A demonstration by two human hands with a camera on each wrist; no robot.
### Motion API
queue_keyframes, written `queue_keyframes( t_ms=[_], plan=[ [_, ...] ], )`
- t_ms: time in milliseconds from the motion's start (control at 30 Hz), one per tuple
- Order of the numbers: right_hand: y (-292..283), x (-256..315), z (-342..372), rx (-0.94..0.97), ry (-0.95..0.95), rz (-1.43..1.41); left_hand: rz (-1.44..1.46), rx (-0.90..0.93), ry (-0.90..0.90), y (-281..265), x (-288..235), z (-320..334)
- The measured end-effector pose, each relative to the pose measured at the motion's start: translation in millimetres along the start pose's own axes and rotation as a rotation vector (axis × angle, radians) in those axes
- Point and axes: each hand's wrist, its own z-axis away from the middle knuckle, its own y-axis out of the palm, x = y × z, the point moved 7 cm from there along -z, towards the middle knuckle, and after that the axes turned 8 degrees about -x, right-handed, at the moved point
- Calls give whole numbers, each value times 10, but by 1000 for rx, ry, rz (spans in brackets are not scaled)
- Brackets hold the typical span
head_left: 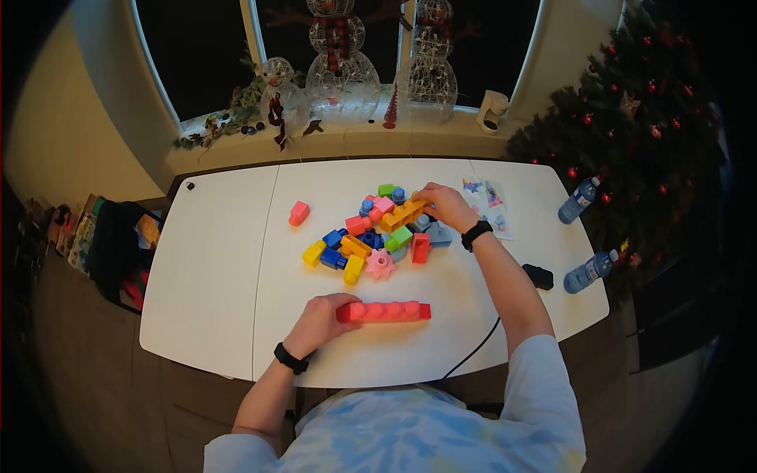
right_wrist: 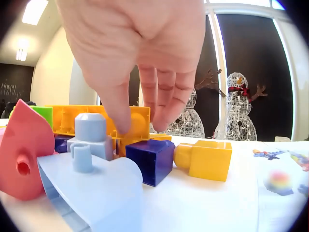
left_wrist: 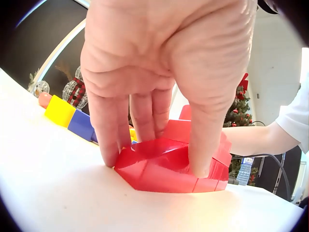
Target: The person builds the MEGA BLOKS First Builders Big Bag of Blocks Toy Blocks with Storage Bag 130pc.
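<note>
My left hand (head_left: 319, 323) grips the left end of a long red and pink row of joined toy blocks (head_left: 394, 312) near the table's front edge. In the left wrist view the thumb lies on one side of the red blocks (left_wrist: 164, 169) and the fingers on the other. At the back of a block pile, my right hand (head_left: 448, 206) pinches one end of a long orange toy block (head_left: 404, 215), its hollow underside facing the front. Around it in the right wrist view are a light blue block (right_wrist: 96, 186), a dark blue block (right_wrist: 152, 159) and a yellow block (right_wrist: 210, 160).
The loose pile includes a pink gear (head_left: 380, 265) and a red block (head_left: 420, 247). One pink block (head_left: 299, 213) lies apart at left. A picture sheet (head_left: 490, 206), a black object (head_left: 538, 276) and two water bottles (head_left: 579, 200) are at right, with a cable (head_left: 477, 347) in front.
</note>
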Motion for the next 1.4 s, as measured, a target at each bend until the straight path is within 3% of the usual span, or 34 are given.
queue_keyframes(
  t_ms=[333, 400, 500, 567, 667, 767, 900, 1000, 1100, 1233, 1300, 1400],
  plan=[
    [-141, 95, 76, -37, -67, -12, -14, 11, -27, 18, 74, 9],
    [-417, 262, 169, -189, -76, -81, -23, -19, 2, 3, 51, 21],
    [-656, 654, 423, -169, -35, -222, -1, 39, -91, 7, 63, 9],
    [-621, 860, 649, -90, -47, -219, 25, 37, -102, 33, 106, 11],
    [-355, 1114, 955, 231, -52, -225, 55, 24, -113, 62, 130, 6],
    [-154, 1129, 1123, 315, -38, -248, 67, 28, -120, 65, 124, -8],
    [-87, 1176, 1154, 385, 71, -468, 86, 11, -122, 60, 101, -13],
    [-2, 1171, 1169, 386, -86, -575, 85, 7, -118, 69, 103, -5],
    [-10, 1242, 1169, 497, -38, -643, 62, -7, -112, 62, 58, -4],
    [37, 1155, 1239, 483, 13, -749, -24, -41, -54, 65, 31, -20],
    [28, 1034, 1297, 449, 300, -881, -68, -36, -52, 65, 13, -17],
    [-125, 1099, 1364, 529, 300, -702, -131, -39, -36, 76, 9, -12]
  ],
)
